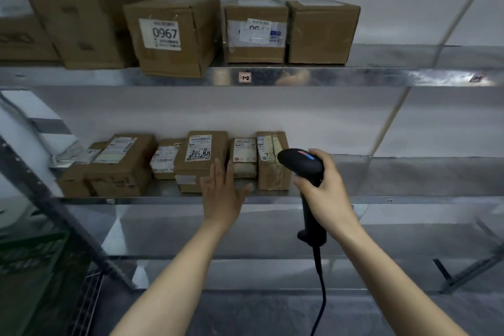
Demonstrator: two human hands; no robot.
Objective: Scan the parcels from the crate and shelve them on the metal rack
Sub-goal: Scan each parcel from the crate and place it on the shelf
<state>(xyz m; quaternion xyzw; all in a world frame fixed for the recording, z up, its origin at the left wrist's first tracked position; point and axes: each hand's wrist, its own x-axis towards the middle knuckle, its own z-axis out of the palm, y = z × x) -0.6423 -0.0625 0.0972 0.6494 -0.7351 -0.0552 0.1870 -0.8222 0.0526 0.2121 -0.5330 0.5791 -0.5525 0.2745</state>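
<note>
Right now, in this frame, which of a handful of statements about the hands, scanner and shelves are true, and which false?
1. The right hand grips the black scanner. True.
2. The left hand holds a parcel. False: its fingers are straight and it holds nothing.
3. The box labelled 0967 sits on the upper shelf. True.
4. The scanner is cordless. False: a cable hangs from its handle.
</note>
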